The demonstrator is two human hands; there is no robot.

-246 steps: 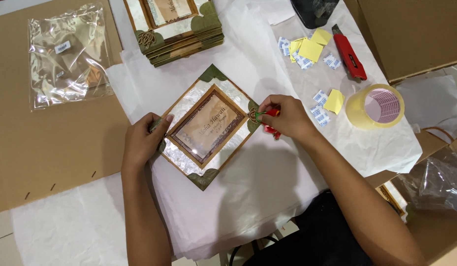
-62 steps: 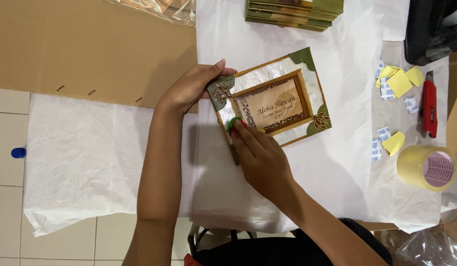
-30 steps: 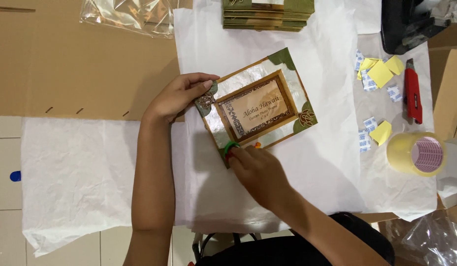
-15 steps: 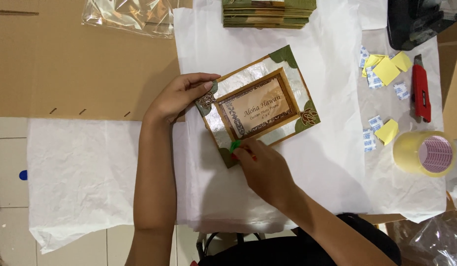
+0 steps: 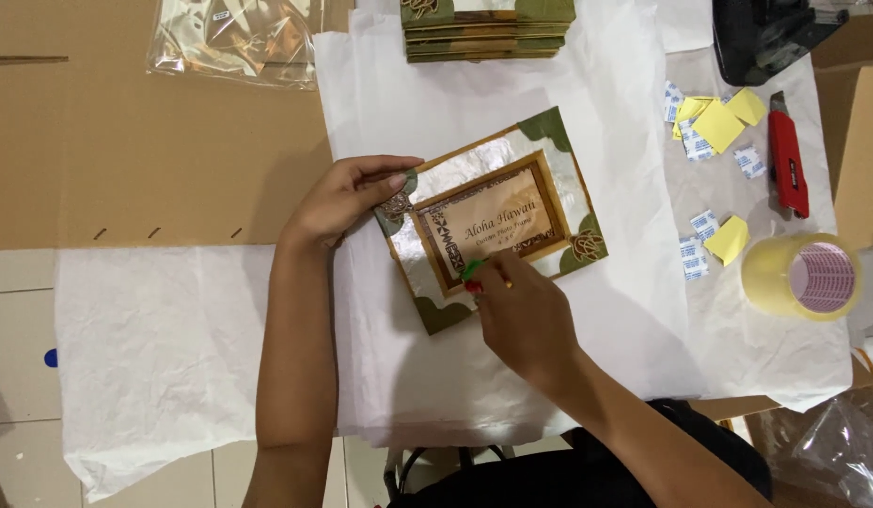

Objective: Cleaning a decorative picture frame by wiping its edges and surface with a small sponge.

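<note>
Photo frame [image 5: 497, 221] lies tilted on white paper [image 5: 511, 376]; my left hand [image 5: 347, 198] pinches its left corner, my right hand [image 5: 521, 310] grips a small green-red tool [image 5: 471, 275] at its lower edge.

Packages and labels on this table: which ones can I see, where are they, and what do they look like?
Clear plastic bag: top left on brown cardboard, crinkled, with a small white sticker.
Paper insert: inside the green-cornered picture frame between the hands, tan rectangle with dark lettering.
Small label slips: right of the frame, white with blue print, among yellow squares.
Tape roll: far right, yellowish, printed core.
</note>
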